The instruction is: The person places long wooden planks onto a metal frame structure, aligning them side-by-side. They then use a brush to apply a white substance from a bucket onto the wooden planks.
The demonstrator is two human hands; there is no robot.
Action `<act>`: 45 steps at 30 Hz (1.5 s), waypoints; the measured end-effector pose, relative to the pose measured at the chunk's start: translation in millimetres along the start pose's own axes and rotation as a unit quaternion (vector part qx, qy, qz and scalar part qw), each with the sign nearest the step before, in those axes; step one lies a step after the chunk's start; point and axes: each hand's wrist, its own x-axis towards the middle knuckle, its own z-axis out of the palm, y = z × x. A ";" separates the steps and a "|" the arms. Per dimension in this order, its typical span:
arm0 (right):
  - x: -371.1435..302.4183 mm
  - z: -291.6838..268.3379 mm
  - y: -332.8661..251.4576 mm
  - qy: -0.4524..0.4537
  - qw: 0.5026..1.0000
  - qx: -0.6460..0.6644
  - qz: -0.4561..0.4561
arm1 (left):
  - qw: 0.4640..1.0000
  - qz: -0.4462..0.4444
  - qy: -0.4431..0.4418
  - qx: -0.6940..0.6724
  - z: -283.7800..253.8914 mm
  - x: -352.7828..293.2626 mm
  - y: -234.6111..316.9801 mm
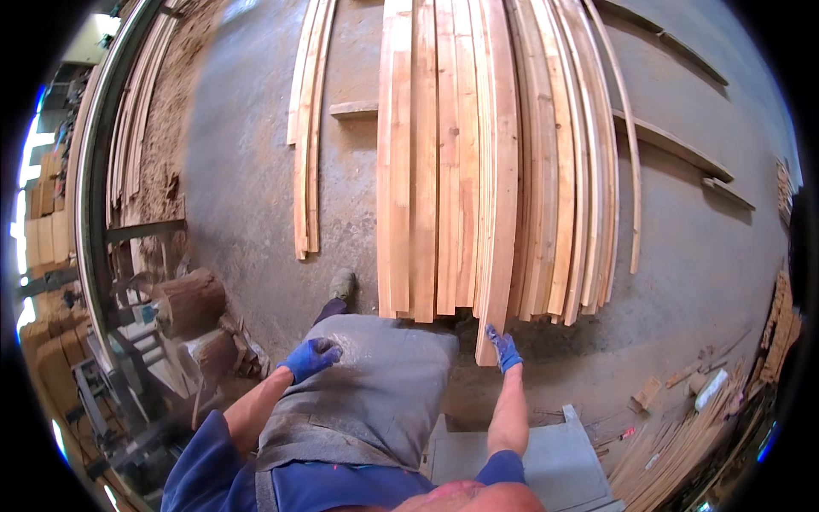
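My right hand (504, 348), in a blue glove, is closed on the near end of a long wooden board (496, 256). That end sticks out toward me past the other boards. Beside it on the left lies a row of pale boards (424, 213), and on the right is another group of boards (559, 196). My left hand (312, 359), also gloved in blue, hangs in front of my grey apron (375, 384). Its fingers are loosely bent and apart, with nothing visible in them.
Narrow strips (307, 188) lie farther left on supports. Bare crosspieces (674, 147) extend at the right. A metal frame (94, 196) and cut logs (189, 303) stand at the left. Behind my right arm is a grey metal table (537, 469), near scattered thin sticks (674, 461).
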 end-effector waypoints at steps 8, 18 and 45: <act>-46.8 -22.9 -6.1 0.052 0.994 -0.092 0.002 | 0.995 0.058 -0.078 0.023 82.5 37.5 52.9; -221.9 94.2 -108.3 0.052 0.988 -0.076 -0.124 | 0.935 0.186 -0.177 -0.245 155.2 26.3 187.3; -68.5 68.6 -174.0 0.171 0.872 -0.436 -0.145 | 0.906 0.167 -0.005 -0.390 -53.6 -26.5 257.4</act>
